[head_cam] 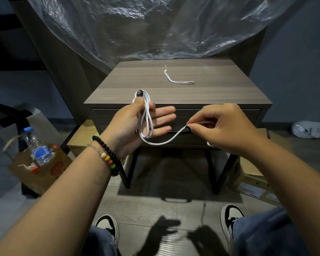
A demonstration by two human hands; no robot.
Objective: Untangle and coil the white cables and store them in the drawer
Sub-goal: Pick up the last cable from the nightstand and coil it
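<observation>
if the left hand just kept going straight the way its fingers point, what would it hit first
The left hand has its fingers pointing toward the right hand, so it would probably meet that hand's fingertips, which pinch the white cable. Depth is unclear; the nightstand's drawer front lies just behind.

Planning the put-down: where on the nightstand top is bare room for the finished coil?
Nightstand top is bare left, right and in front of the small white cable. Crowded below the front edge: left hand and right hand hold the white cable before the closed drawer.
</observation>
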